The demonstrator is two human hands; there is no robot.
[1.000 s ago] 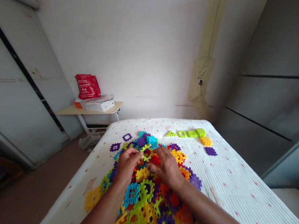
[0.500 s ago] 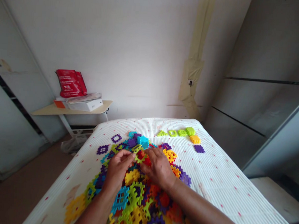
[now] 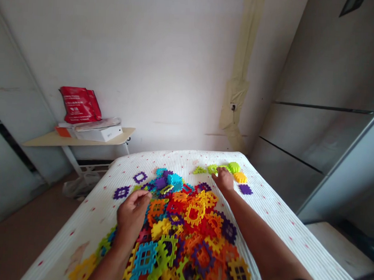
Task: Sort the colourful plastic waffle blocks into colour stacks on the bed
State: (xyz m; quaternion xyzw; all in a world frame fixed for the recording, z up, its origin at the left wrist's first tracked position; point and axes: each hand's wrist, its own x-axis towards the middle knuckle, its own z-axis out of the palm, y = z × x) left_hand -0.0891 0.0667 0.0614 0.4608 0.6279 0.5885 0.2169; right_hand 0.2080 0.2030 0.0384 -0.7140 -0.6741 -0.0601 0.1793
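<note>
My right hand [image 3: 225,180] reaches over the far right of the covered table, its fingers pinched on a lime-green building piece mostly hidden under them. It is beside a row of lime pieces: a triangular one [image 3: 200,170], a square frame [image 3: 212,168] and a lime stack [image 3: 234,167]. My left hand [image 3: 134,208] hovers at the left edge of a heap of notched plastic building pieces [image 3: 194,214], thumb and forefinger together, with nothing visible between them. A blue window piece [image 3: 144,259] and a yellow frame lie in the heap.
Right of the row sit a yellow stack [image 3: 240,177] and a purple piece [image 3: 245,189]. Two purple frames [image 3: 121,192] lie left of the heap. Behind, a side table [image 3: 47,140] holds a red bag [image 3: 79,104] and a white box [image 3: 103,133]. Grey cabinets [image 3: 296,134] stand at right.
My right hand has left the heap, moving away and to the right to the lime row. My left hand has let go of the lime piece and drawn back left.
</note>
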